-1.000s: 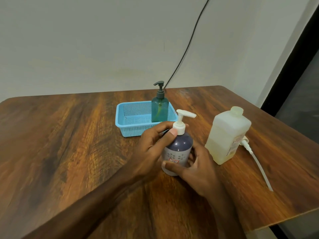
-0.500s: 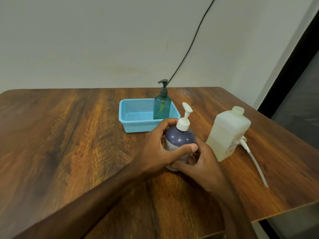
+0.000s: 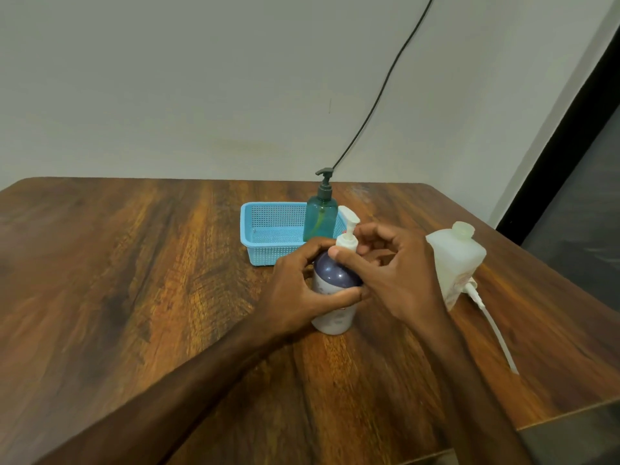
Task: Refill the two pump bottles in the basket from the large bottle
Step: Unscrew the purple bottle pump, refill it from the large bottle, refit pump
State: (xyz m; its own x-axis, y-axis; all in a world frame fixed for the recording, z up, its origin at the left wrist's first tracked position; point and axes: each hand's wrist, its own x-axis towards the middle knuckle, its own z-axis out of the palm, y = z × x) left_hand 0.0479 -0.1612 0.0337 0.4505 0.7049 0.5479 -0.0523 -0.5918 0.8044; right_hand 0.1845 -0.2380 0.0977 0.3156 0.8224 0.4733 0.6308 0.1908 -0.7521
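At frame centre, your left hand (image 3: 302, 290) grips the purple pump bottle (image 3: 333, 297); your right hand (image 3: 396, 273) pinches its white pump collar (image 3: 347, 244); keep the base planted, twist steadily.

We can't really read anything here. The large bottle (image 3: 451, 263) has a label (image 3: 459, 285) with reddish print, and the purple pump bottle (image 3: 333, 275) has small marks on its white lower part, but both are too blurry for us.

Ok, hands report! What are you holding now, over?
Left hand grips purple bottle, upright on table. Right hand pinches its white pump, not yet off. Green bottle stands in basket; large bottle stands right, nothing blocking.
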